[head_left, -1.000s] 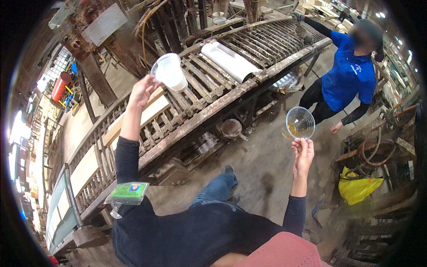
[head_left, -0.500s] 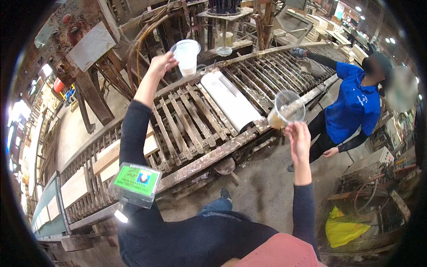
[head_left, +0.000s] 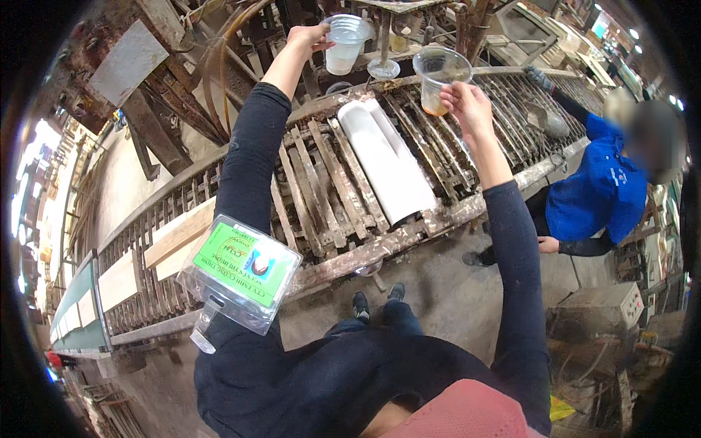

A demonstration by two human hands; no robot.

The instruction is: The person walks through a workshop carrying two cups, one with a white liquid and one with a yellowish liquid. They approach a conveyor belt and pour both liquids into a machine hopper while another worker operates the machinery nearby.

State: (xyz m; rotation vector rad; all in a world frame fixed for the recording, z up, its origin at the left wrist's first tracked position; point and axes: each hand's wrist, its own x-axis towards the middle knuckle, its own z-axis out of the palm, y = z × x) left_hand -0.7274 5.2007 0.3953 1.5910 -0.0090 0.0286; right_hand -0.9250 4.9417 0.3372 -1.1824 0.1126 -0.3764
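Left hand (head_left: 308, 38) grips a translucent plastic cup (head_left: 344, 52) near its rim. Right hand (head_left: 469, 108) grips a clear plastic cup (head_left: 439, 69) containing amber liquid (head_left: 434, 110).

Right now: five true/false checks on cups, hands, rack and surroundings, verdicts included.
1. The right hand is empty. False: it holds a clear plastic cup with amber contents at the bottom.
2. The left hand holds a translucent plastic cup. True.
3. The white trough-shaped piece lies on the slatted rack. True.
4. The green badge is on the right sleeve. False: left sleeve.
5. The co-worker's shirt is red. False: blue.
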